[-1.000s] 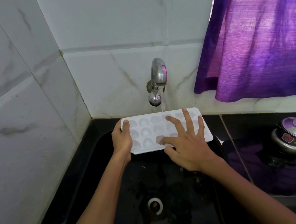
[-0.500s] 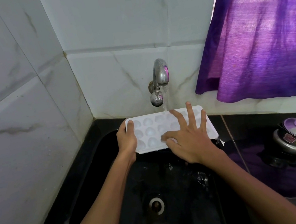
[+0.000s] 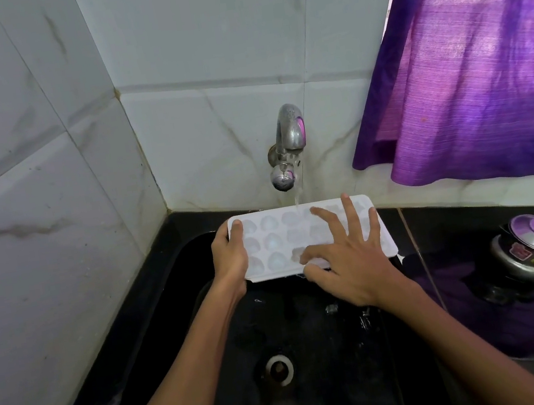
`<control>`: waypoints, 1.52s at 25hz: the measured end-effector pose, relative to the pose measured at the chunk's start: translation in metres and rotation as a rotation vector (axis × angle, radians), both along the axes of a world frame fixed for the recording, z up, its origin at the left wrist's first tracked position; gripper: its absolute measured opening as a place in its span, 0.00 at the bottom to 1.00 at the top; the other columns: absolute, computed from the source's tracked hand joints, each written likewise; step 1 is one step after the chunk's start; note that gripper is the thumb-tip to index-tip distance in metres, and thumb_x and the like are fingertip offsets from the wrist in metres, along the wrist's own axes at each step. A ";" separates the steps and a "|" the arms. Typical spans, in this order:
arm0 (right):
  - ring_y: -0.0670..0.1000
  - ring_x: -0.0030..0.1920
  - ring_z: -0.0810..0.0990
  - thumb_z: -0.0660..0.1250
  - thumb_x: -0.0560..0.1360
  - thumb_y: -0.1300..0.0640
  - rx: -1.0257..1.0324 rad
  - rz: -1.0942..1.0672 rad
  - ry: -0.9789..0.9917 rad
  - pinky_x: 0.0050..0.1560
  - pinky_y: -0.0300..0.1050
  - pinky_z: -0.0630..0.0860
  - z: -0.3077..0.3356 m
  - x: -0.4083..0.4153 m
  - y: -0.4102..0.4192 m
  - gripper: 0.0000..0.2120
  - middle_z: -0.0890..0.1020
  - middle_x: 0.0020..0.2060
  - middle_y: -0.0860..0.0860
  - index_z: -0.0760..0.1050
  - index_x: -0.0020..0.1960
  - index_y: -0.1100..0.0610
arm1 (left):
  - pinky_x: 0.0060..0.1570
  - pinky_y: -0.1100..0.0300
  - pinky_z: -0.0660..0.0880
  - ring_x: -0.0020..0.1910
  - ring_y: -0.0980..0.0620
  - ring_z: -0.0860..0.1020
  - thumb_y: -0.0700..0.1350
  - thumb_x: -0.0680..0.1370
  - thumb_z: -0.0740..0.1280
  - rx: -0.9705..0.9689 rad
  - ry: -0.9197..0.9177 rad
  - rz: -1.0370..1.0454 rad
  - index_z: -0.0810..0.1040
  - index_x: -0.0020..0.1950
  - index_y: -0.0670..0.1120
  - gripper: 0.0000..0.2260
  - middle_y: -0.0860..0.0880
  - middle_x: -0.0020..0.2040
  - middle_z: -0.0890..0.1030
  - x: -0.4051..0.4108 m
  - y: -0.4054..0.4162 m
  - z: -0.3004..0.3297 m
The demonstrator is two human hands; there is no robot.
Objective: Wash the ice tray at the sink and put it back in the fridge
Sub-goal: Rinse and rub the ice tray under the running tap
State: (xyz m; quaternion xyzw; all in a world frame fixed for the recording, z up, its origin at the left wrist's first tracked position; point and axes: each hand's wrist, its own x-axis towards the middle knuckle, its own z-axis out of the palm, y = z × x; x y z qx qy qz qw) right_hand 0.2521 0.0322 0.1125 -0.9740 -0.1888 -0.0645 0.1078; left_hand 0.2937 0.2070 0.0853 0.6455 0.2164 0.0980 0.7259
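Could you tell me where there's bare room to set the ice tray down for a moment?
Free: the sink floor around the drain, and the black counter between sink and pressure cooker. Crowded: under the tap, where the left hand and right hand work the ice tray.

Both bare forearms extend forward from the lower edge of the view, converging slightly. The left hand (image 3: 230,254) grips the left end of the ice tray (image 3: 273,241), thumb on top and fingers curled beneath. The right hand (image 3: 347,259) lies palm-down on the tray's right part, fingers (image 3: 350,212) straight and spread.
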 end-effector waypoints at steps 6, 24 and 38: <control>0.52 0.73 0.28 0.44 0.66 0.33 0.083 0.004 -0.019 0.65 0.57 0.21 -0.003 -0.009 0.003 0.30 0.48 0.77 0.45 0.77 0.56 0.39 | 0.40 0.56 0.77 0.41 0.49 0.78 0.48 0.81 0.57 -0.059 0.046 0.001 0.74 0.52 0.44 0.10 0.48 0.43 0.79 0.001 -0.003 0.005; 0.60 0.73 0.29 0.51 0.80 0.48 -0.034 -0.096 0.111 0.68 0.66 0.30 0.002 0.042 0.022 0.17 0.44 0.77 0.46 0.71 0.63 0.35 | 0.42 0.55 0.77 0.43 0.48 0.79 0.48 0.81 0.58 -0.051 0.029 -0.071 0.76 0.43 0.47 0.11 0.46 0.43 0.80 -0.006 -0.028 -0.004; 0.60 0.73 0.28 0.36 0.71 0.39 -0.123 -0.090 0.013 0.60 0.65 0.20 0.011 0.041 0.026 0.33 0.44 0.77 0.48 0.78 0.55 0.40 | 0.47 0.50 0.77 0.44 0.46 0.79 0.48 0.81 0.58 -0.036 0.030 -0.073 0.76 0.42 0.47 0.12 0.45 0.43 0.81 -0.007 -0.025 -0.003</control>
